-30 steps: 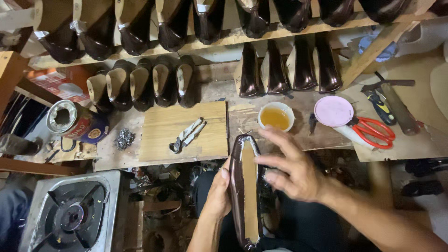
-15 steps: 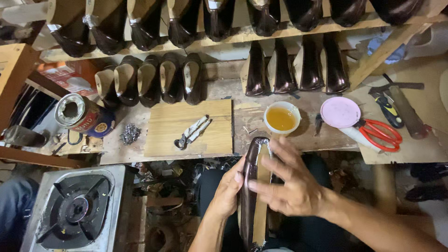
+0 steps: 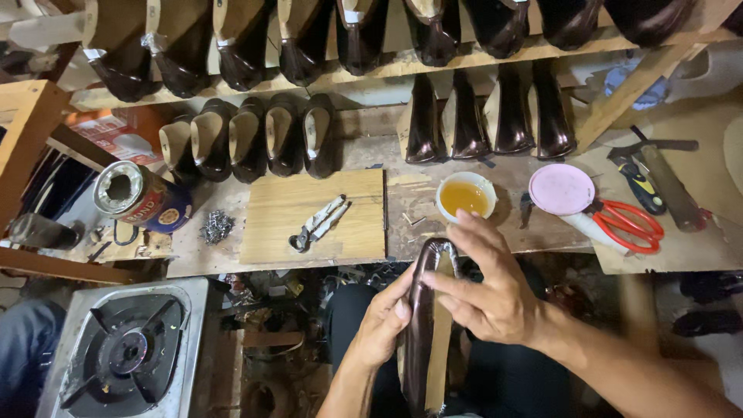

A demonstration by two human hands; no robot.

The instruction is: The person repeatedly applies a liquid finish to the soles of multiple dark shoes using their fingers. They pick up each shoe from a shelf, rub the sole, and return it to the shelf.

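Dark lasted shoe [image 3: 422,325] upside down on lap, gripped at its side by left hand [image 3: 383,329]. Right hand [image 3: 491,298], a second ago lifted with fingers spread, now lowered flat onto pale insole, pressing rather than clasping. Cup of amber glue [image 3: 465,197] just beyond.

The shoe's [image 3: 422,325] heel end runs off the bottom edge. The left hand [image 3: 383,325] hides its near side. Top-shelf shoes [image 3: 356,35] are cut by the upper edge; the stove [image 3: 124,348] is cut below.

blue labelled tin [image 3: 139,200], red-orange box [image 3: 108,133]
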